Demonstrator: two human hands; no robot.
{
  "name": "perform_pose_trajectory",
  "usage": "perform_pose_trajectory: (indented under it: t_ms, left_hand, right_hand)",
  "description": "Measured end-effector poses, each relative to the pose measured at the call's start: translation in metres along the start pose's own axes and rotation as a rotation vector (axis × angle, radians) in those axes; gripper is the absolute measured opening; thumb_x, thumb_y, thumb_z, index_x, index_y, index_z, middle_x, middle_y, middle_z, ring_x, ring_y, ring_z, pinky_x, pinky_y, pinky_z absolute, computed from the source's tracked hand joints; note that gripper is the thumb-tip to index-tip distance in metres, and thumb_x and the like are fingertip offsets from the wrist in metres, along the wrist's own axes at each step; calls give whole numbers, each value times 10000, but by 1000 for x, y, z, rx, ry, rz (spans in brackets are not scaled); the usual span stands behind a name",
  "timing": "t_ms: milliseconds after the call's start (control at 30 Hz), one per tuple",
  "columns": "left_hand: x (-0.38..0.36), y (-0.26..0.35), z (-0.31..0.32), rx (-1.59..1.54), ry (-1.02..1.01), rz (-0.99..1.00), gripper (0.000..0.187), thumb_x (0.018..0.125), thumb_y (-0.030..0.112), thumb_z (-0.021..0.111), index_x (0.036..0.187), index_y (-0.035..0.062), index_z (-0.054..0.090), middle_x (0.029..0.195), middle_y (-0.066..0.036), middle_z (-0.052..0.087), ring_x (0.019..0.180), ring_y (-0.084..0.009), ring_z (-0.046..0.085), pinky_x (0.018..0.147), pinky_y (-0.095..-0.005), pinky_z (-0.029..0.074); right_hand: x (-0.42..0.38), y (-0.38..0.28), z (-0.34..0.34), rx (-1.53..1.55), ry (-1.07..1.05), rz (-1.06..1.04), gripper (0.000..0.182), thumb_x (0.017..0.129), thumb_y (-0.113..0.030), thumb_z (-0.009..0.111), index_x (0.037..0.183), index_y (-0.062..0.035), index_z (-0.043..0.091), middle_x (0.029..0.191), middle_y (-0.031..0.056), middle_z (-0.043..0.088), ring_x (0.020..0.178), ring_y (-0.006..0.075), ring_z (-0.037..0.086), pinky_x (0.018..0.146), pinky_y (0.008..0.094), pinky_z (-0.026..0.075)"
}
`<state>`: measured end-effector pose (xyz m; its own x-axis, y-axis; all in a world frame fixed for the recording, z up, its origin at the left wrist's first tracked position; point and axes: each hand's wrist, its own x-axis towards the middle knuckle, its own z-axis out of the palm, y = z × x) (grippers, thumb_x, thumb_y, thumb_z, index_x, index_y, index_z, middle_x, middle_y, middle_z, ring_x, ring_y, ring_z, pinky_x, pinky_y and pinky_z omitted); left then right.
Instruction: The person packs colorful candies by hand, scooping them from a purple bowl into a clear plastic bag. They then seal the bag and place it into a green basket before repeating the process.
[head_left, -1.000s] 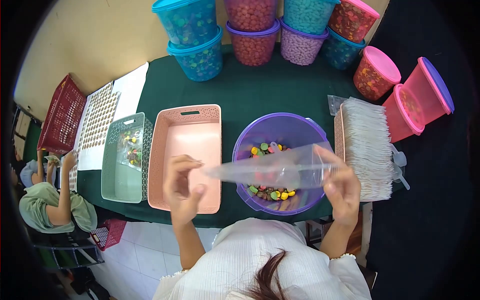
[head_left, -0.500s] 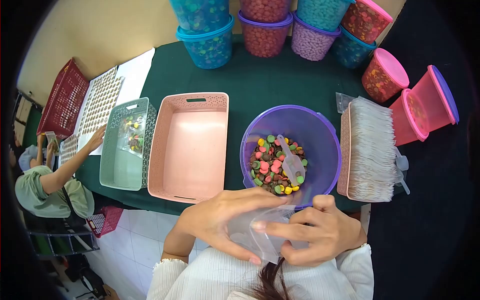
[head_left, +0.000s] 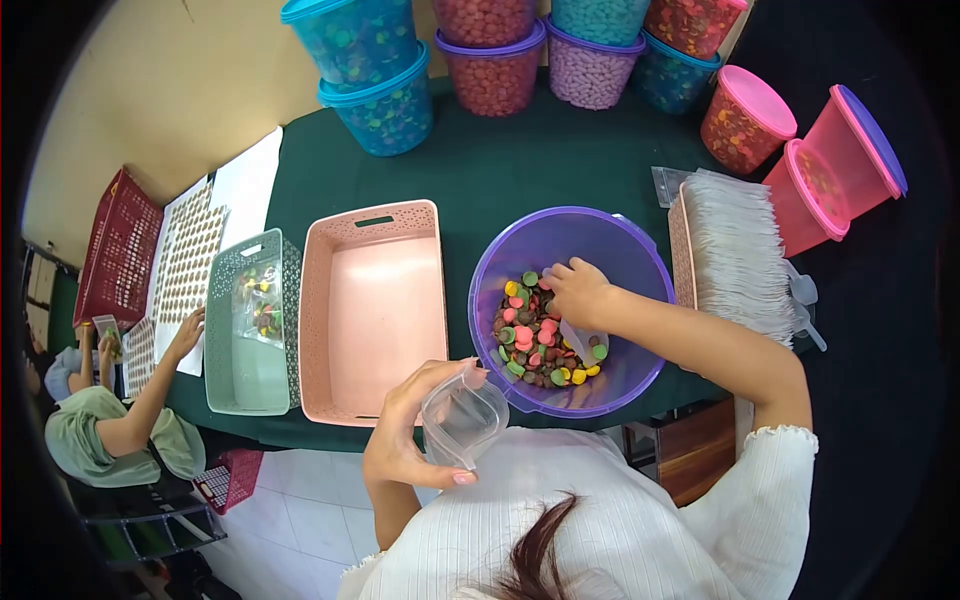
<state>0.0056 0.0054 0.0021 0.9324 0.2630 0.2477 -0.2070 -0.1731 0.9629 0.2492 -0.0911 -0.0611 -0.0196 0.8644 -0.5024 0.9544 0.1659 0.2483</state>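
Note:
My left hand (head_left: 405,425) grips a clear plastic pouch (head_left: 465,415) by its side, its mouth spread wide and facing up; I see nothing inside it. Over in the purple bucket (head_left: 640,345), my right hand (head_left: 582,295) has its fingers closed around the handle of a translucent scoop (head_left: 580,342). The hand covers most of that handle, and the scoop's bowl lies among the candies. Round, flat candies (head_left: 530,335) in brown, pink, green and yellow cover the bucket's bottom.
Left of the bucket stand a pink basket (head_left: 372,330) and a green basket (head_left: 245,375) holding filled pouches (head_left: 260,305). A basket of stacked empty pouches (head_left: 735,260) is on the right. Lidded tubs (head_left: 490,75) line the back. Another person's hand (head_left: 188,332) is beside the green basket.
My right hand has left the pouch and reached into the bucket to the scoop's handle. The pouch's mouth is now spread wider in my left hand. The view has shifted slightly.

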Motion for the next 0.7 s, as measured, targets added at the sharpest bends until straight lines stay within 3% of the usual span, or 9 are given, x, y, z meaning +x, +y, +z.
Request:
perform_pose_trajectory:
  t_ms: [133, 233, 333, 400, 433, 467, 533, 600, 700]
  left_hand:
    - [-4, -10, 7, -94, 70, -81, 901, 405, 336, 775, 1163, -20, 443, 1021, -171, 537, 936, -259, 528, 805, -334, 392]
    - [-2, -14, 8, -74, 50, -69, 906, 412, 350, 774, 1171, -13, 438, 1034, -176, 530, 937, -262, 526, 818, -347, 390]
    - [-2, -15, 5, -54, 29, -95, 894, 440, 378, 757, 1179, -6, 432, 1040, -184, 526, 929, -268, 528, 818, -358, 397]
    - [-3, -17, 4, -66, 21, -128, 886, 460, 399, 742, 1184, -3, 428, 1042, -188, 524, 923, -272, 531, 811, -364, 405]
    - [-3, -19, 4, -99, 4, -149, 877, 479, 420, 725, 1187, -3, 426, 1042, -190, 523, 915, -275, 535, 797, -366, 414]
    - [-3, -21, 4, -132, -16, -169, 870, 497, 440, 707, 1189, -3, 423, 1043, -193, 522, 908, -279, 538, 783, -368, 424]
    - [-2, -22, 7, -128, -15, -164, 871, 504, 456, 697, 1191, -3, 421, 1044, -192, 521, 905, -280, 540, 776, -369, 429]
    - [-1, -22, 7, -120, -8, -158, 873, 510, 472, 687, 1193, -3, 419, 1045, -191, 521, 902, -282, 543, 770, -371, 433]
    - [-2, -21, 9, -165, 10, -202, 870, 508, 453, 699, 1193, -3, 417, 1048, -185, 521, 920, -270, 537, 786, -361, 426]
  right_hand:
    - [-2, -5, 0, -137, -82, 2, 184, 699, -225, 564, 848, -184, 664, 1143, 16, 472, 1017, 157, 398, 793, 312, 312]
    - [-7, -1, -6, -163, 6, -15, 174, 689, -225, 571, 814, -154, 670, 1103, 15, 499, 1054, 144, 368, 813, 311, 294]
    - [-24, 8, -30, -242, 123, -41, 158, 692, -206, 557, 776, -116, 655, 964, 19, 566, 968, 139, 449, 809, 302, 288]
    - [-31, 10, -50, -111, -60, 197, 131, 711, -178, 533, 750, -86, 618, 808, 15, 595, 814, 147, 530, 801, 311, 287]
    - [-33, 13, -56, -77, -29, 248, 135, 731, -156, 512, 820, -67, 560, 723, 6, 591, 687, 155, 557, 782, 320, 287]
    - [-29, 14, -52, -73, -31, 252, 135, 731, -156, 512, 820, -67, 560, 723, 6, 591, 687, 155, 557, 782, 320, 287]
    - [-19, 13, -46, -154, 62, 480, 195, 748, -168, 504, 911, -61, 511, 751, 27, 579, 746, 164, 542, 762, 325, 290]
    - [-15, 8, -41, -225, 24, 492, 224, 756, -174, 491, 944, -52, 483, 779, 52, 565, 785, 176, 523, 749, 317, 296]
    - [3, -1, -20, -368, 343, 430, 198, 757, -160, 469, 914, -44, 501, 782, 59, 559, 796, 189, 511, 745, 310, 305]
